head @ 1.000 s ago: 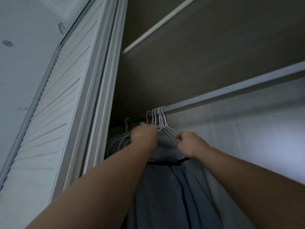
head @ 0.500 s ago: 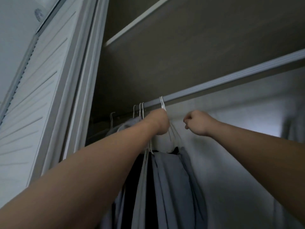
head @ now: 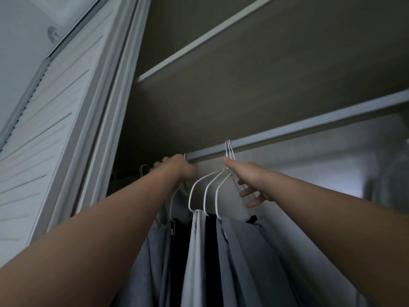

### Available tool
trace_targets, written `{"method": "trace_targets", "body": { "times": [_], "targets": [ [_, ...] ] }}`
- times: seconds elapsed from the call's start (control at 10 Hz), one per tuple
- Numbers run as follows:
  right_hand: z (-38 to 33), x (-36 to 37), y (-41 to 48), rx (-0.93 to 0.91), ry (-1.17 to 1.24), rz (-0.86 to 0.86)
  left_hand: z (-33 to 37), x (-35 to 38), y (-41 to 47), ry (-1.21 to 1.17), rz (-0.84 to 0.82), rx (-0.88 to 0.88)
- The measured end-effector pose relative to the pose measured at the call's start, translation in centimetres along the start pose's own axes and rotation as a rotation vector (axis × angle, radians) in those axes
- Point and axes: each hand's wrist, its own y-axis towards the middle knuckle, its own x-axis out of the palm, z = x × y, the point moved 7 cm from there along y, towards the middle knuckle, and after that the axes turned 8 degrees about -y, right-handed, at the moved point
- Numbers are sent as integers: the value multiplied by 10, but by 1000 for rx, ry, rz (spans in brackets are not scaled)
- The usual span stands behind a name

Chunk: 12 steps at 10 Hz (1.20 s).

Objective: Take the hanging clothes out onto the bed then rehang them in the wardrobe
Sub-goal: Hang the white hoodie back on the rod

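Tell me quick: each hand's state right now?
Left hand: curled at the rail, blurred; grip cannot be told.
Right hand: open, fingers spread at three white hangers.

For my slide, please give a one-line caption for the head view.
Left hand and right hand reach white hangers on the wardrobe rail; grey clothes hang below.
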Motion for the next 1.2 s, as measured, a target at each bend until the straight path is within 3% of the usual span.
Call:
{"method": "trace_targets", "body": {
  "times": [0.1,0.3,0.4,0.5,0.9,1.2],
  "targets": [
    [-9,20,3,29,56,-70,-21,9,0,124,-159,-60],
    [-22,27,10,29,197,-107,-20,14,-11,113,-129,-17],
    [-24,21,9,10,245,-69,-27,21,-3,-49,-38,-8],
    [-24,14,9,-6,201,10,-26,23,-2,-61,-37,17],
    [-17,32,26,-59,217,107,7,20,-23,-256,-175,211],
    [-23,48,31,-29,200,-4,5,21,-31,-320,-221,240]
  ]
}}
